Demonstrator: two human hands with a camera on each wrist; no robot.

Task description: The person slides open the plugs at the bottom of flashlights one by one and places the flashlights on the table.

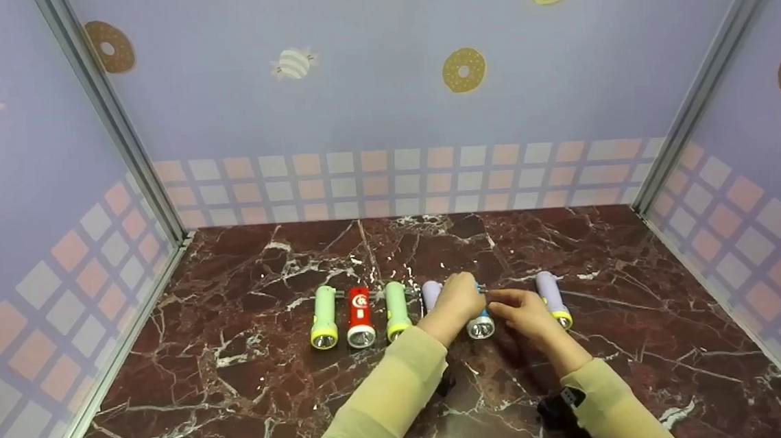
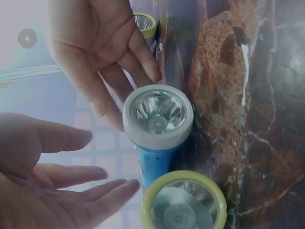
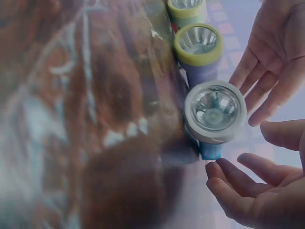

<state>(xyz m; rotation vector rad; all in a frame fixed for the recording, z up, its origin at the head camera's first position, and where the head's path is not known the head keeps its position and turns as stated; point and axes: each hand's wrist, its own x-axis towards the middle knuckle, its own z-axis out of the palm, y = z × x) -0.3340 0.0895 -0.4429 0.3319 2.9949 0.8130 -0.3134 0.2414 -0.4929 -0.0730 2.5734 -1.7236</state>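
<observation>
A blue flashlight (image 1: 481, 327) with a white rim lies on the dark red marbled tabletop, its lens facing the person. My left hand (image 1: 461, 296) is over its body from the left, with loosely bent fingers and thumb apart in the left wrist view. From the right, my right hand (image 1: 524, 313) reaches beside it; in the right wrist view its relaxed fingertips (image 3: 214, 169) are close to the blue body, and contact cannot be told. A purple flashlight (image 1: 431, 292) with a yellow rim lies just left of the blue one, partly hidden by the left arm.
Farther left in the row lie a green flashlight (image 1: 397, 308), a red one (image 1: 360, 310) and another green flashlight (image 1: 325, 313). A second purple flashlight (image 1: 552, 293) lies right, beyond the right hand. Patterned walls (image 1: 369, 110) enclose the tabletop (image 1: 272, 392) at the back and sides.
</observation>
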